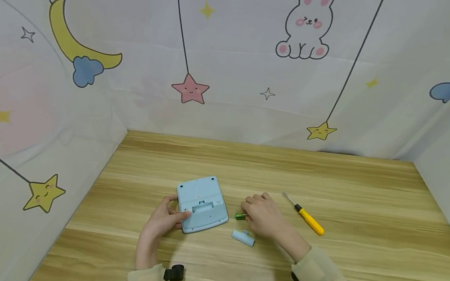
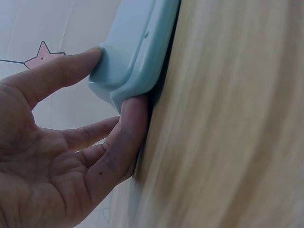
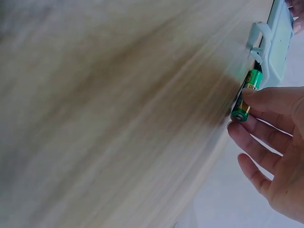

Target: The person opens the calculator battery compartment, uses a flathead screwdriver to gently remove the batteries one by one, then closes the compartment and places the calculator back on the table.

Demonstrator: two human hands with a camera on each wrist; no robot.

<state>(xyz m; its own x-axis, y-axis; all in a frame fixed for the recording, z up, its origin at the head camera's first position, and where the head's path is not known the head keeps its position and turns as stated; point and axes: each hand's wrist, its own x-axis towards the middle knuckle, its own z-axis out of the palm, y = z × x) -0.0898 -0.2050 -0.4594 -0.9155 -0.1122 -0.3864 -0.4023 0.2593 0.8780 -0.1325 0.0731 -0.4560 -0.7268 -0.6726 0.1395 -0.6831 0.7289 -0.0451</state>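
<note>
A light-blue calculator (image 1: 197,191) lies back side up on the wooden table, its rectangular battery compartment (image 1: 203,207) uncovered and empty. My left hand (image 1: 163,218) grips its left edge, the thumb on the back and the fingers at the side and underneath; in the left wrist view the thumb and fingers hold the casing (image 2: 126,52) by its corner. My right hand (image 1: 264,216) pinches a green battery (image 3: 253,80) between thumb and fingers, just above or on the table. Close by that hand lies the light-blue battery cover (image 1: 243,237), its clip upward.
A screwdriver (image 1: 310,220) with a yellow handle lies right of my right hand, its tip pointing away to the left. White cloth walls (image 1: 231,118) printed with cartoon figures stand along the table's back and sides. The table (image 1: 366,195) has a wood-grain top.
</note>
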